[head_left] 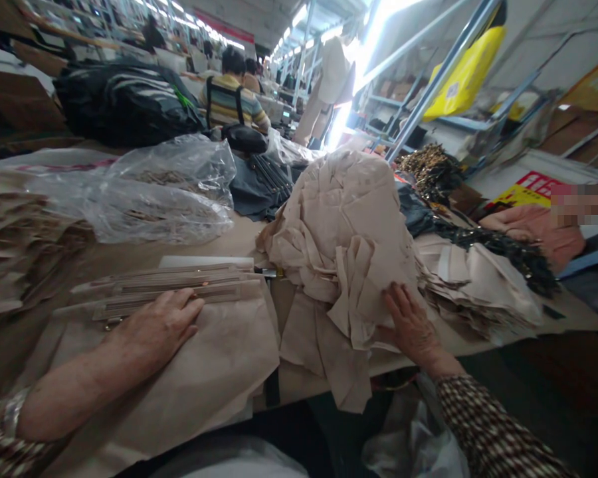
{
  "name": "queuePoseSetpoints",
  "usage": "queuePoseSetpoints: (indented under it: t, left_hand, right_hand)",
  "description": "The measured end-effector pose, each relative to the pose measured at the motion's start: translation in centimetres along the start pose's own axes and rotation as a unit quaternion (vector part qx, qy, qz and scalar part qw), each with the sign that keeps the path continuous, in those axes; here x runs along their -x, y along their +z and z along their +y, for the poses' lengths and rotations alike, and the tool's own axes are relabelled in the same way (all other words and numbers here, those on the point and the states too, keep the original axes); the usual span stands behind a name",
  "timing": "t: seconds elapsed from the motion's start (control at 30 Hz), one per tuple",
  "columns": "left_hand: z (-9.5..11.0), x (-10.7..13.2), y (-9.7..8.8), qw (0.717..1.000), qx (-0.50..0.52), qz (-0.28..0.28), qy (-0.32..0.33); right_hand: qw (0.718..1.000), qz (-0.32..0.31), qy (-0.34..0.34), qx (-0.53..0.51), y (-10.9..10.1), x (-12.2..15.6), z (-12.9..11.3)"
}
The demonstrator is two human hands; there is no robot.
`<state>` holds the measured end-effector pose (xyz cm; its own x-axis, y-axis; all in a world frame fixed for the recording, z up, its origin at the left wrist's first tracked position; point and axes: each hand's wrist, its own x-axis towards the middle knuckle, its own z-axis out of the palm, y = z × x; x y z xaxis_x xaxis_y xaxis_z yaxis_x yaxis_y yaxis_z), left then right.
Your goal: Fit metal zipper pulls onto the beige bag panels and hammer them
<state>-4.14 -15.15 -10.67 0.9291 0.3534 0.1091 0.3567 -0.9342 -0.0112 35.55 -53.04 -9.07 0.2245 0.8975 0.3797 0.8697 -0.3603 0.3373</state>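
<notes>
My left hand (pixel 162 325) lies flat on a beige fabric panel (pixel 234 338), its fingertips close to a zipper strip (pixel 219 291) along the far edge. More zippered pieces are layered just behind it. My right hand (pixel 411 325) rests with fingers apart against the near right side of a tall heap of beige fabric (pixel 353 206). Loose cut strips (pixel 353 279) hang from the front of that heap, and one flap (pixel 349 378) droops over the table edge. Neither hand has its fingers closed around anything.
Clear plastic bags (pixel 179 192) and stacked brown pieces (pixel 24 245) lie at the left. Flat beige pieces (pixel 478 285) are piled at the right. A large black bundle (pixel 124 99) sits behind, near a seated person (pixel 234 96). Another person (pixel 538 229) is at the far right.
</notes>
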Motion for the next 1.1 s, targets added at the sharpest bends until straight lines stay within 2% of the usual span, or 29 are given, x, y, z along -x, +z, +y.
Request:
queuePoseSetpoints:
  t: [0.1, 0.2, 0.27, 0.4, 0.5, 0.57, 0.63, 0.7, 0.77, 0.83, 0.93, 1.1]
  left_hand:
    - [0.3, 0.1, -0.2, 1.0, 0.013, 0.0, -0.012]
    - [0.8, 0.1, -1.1, 1.0, 0.025, 0.001, -0.016]
    - [1.2, 0.2, -1.8, 0.999, 0.03, 0.004, -0.017]
    - [1.3, 0.3, -1.9, 1.0, 0.015, -0.008, -0.021]
    - [0.9, 0.2, -1.4, 0.999, 0.01, -0.027, -0.025]
    - [0.8, 0.1, -1.1, 0.999, 0.01, -0.035, -0.026]
    - [0.7, 0.1, -0.9, 0.999, 0.001, -0.04, -0.03]
    - [0.7, 0.2, -0.7, 0.998, -0.014, -0.042, -0.035]
    - [0.8, 0.3, -0.6, 0.998, -0.025, -0.043, -0.036]
    - [0.8, 0.4, -0.5, 0.998, -0.033, -0.045, -0.038]
    - [0.7, 0.4, -0.1, 0.997, -0.041, -0.047, -0.046]
    - [0.6, 0.5, 0.1, 0.998, -0.032, -0.018, -0.043]
  right_hand:
    - [0.999, 0.029, 0.044, 0.008, 1.2, 0.5, -1.5]
    - [0.997, 0.032, 0.048, -0.051, 1.5, -0.8, -1.3]
    - [0.994, 0.039, 0.059, -0.079, 0.8, -2.1, -0.1]
    - [0.983, 0.104, 0.126, -0.085, -2.5, -4.0, 2.4]
    - [0.987, 0.095, 0.086, -0.097, -3.9, -4.1, 1.0]
    - [0.995, 0.043, 0.041, -0.083, -3.2, -3.4, -1.8]
    - [0.997, 0.006, 0.053, -0.063, -1.3, -2.5, -4.6]
    - [0.993, 0.009, 0.091, -0.071, 0.8, -1.9, -6.4]
    - [0.986, 0.04, 0.116, -0.115, 2.2, -1.8, -6.6]
    - [0.978, 0.066, 0.119, -0.161, 2.3, -2.1, -5.5]
    - [0.97, 0.078, 0.129, -0.188, 0.1, -3.3, -2.1]
    - [0.953, 0.021, 0.214, -0.212, -5.9, -6.9, 7.7]
